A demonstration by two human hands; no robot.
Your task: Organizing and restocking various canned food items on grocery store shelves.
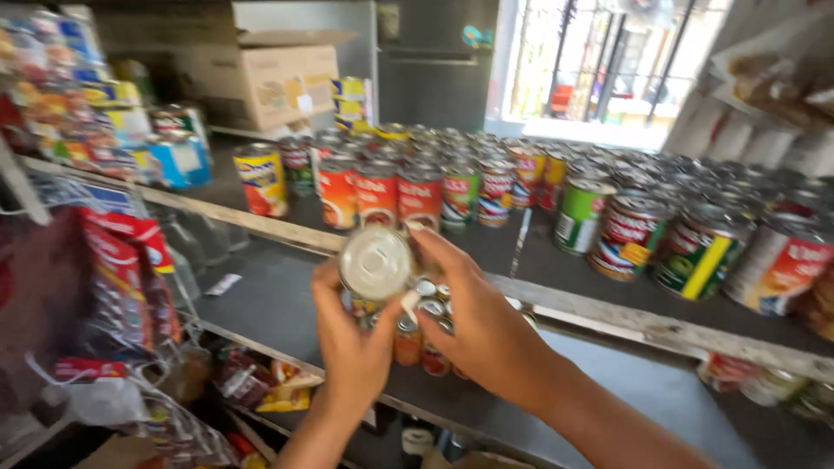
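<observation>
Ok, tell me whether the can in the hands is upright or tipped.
Tipped. The can faces its round silver end at the camera, held between the left hand and right hand.

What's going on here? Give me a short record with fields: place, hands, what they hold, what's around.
place: shop shelves stocked with tinned food
left hand: wrapped around the side of a small tin
right hand: grips the same tin from the other side
small tin: held up with its silver lid facing the camera
below the hands: small bottles clustered on a lower shelf
behind: rows of tins with red, green and yellow labels
far back: cardboard box
left side: hanging packets
</observation>
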